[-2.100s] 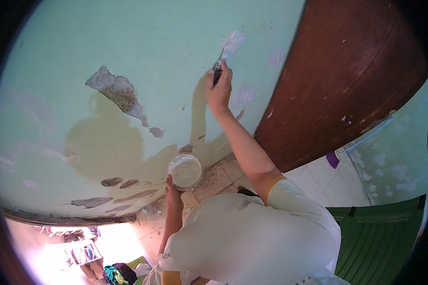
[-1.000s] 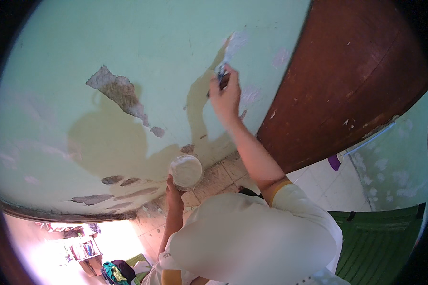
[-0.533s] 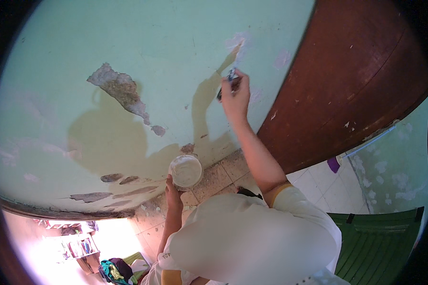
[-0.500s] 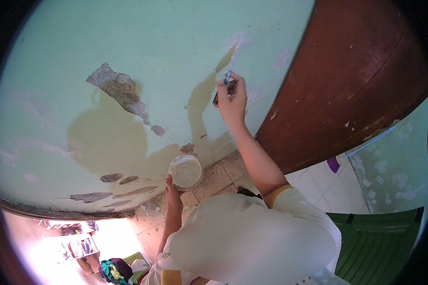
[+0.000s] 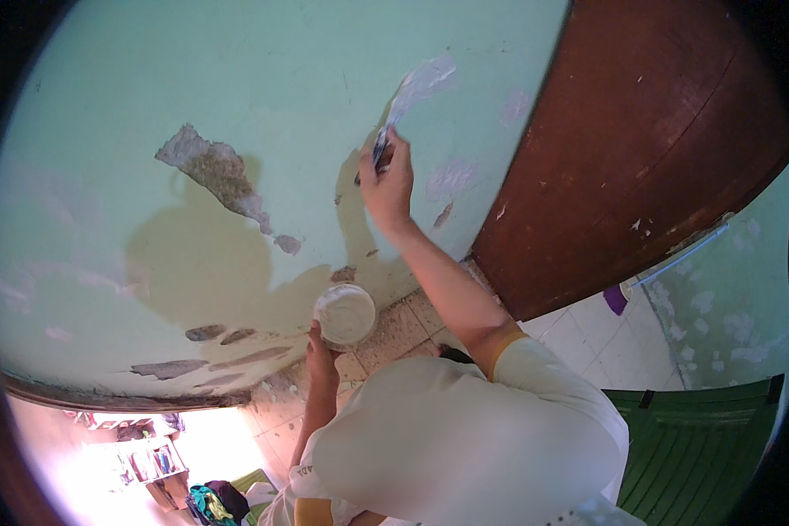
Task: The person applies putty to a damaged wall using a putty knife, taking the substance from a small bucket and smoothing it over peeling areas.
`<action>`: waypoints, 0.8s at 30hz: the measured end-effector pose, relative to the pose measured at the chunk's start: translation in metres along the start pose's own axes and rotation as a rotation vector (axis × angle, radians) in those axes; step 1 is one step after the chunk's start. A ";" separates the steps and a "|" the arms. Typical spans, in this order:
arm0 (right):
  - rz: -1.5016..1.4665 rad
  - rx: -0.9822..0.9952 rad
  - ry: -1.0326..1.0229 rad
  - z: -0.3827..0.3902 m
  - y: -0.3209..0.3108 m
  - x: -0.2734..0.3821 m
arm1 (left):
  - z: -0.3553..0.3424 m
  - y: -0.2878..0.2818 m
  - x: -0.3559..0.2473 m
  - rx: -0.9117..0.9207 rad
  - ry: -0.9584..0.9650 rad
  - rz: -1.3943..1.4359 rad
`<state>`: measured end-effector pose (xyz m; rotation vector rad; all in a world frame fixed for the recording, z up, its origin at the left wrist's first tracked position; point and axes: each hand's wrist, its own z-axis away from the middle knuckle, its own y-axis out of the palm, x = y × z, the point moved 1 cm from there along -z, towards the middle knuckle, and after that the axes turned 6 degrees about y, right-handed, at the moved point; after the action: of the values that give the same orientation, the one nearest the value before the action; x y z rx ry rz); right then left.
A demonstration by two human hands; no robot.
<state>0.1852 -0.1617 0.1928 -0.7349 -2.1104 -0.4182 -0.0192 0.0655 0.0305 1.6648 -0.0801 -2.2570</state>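
High on the pale green wall [image 5: 237, 79], a putty knife [image 5: 384, 151] lies flat against a fresh whitish smear of filler [image 5: 419, 86] — the right hand [image 5: 389, 180] has its grip pinched tight around the handle. Thin and light, the blade probably flexes under pressure, so it is best held by the handle. Lower down, the left hand [image 5: 319, 344] cups a small round tub of white filler [image 5: 344, 314] from beneath, fingers closed on it; light, likely slippery where smeared. Bare peeled patches [image 5: 212, 171] scar the wall — a brown door [image 5: 640, 149] stands just beside.
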 end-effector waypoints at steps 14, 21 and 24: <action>-0.740 0.059 0.500 -0.026 -0.067 -0.022 | 0.007 -0.011 0.000 -0.035 -0.031 -0.002; -0.681 0.027 0.681 -0.033 -0.027 -0.030 | 0.003 -0.011 0.005 -0.052 0.011 0.013; -0.688 0.088 0.750 -0.012 -0.028 -0.036 | 0.007 -0.014 0.006 -0.029 0.003 0.012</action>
<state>0.1920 -0.2024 0.1705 0.2277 -1.5761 -0.8116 -0.0306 0.0756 0.0242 1.6491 -0.0555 -2.2360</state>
